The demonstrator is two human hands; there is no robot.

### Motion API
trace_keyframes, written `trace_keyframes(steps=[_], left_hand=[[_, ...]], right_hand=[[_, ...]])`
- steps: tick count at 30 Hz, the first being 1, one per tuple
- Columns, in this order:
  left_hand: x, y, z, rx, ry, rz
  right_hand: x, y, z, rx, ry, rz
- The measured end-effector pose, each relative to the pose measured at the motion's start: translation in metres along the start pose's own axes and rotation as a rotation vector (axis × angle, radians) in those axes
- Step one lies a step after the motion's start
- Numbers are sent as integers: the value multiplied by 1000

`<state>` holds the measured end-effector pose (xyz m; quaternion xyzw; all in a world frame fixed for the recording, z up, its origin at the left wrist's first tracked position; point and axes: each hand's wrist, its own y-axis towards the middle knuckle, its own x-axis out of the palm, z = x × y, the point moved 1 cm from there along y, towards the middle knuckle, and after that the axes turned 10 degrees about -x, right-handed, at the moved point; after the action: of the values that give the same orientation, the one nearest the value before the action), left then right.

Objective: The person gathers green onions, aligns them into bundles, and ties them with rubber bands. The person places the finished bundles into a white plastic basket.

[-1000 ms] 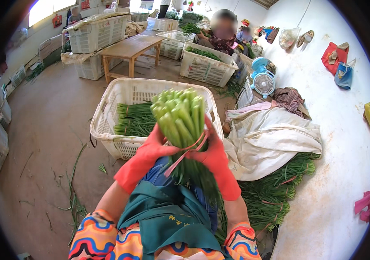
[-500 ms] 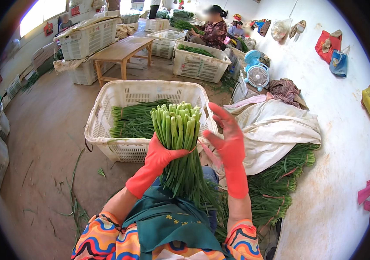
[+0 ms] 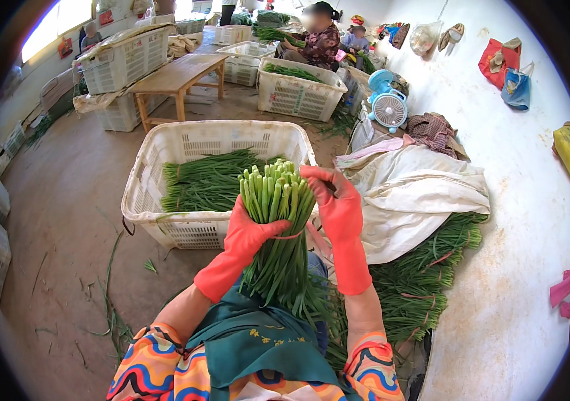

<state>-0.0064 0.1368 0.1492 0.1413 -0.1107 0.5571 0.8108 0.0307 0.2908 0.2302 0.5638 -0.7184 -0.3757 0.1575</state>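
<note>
Worked above brown floor (image 3: 64, 220) near white wall (image 3: 499, 281), clasped green stalks (image 3: 277, 254) in left hand (image 3: 248, 228), curled right hand (image 3: 340, 207) beside them, unclear whether pinching, wore yellow-lettered apron (image 3: 245, 354).

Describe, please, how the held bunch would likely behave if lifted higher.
The bunch would probably be fairly stiff up top, where its pale stems stand straight. Its leaves would likely flop, since they droop below.

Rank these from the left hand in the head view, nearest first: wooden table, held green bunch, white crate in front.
1. Green bunch: in the left hand, gripped around its stalks.
2. White crate: just ahead of the hand, mostly to its left.
3. Wooden table: farther off, beyond the crate, ahead and left.
</note>
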Motion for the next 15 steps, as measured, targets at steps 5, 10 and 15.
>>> trace_keyframes(steps=[5,10,15], left_hand=[[4,-4,-4,-22,33,97],[10,-4,-6,-11,33,98],[12,-6,-4,-8,-25,69]], right_hand=[[3,18,-15,-184,-215,-130],[11,19,0,-61,-223,-201],[-6,21,17,143,168,-39]])
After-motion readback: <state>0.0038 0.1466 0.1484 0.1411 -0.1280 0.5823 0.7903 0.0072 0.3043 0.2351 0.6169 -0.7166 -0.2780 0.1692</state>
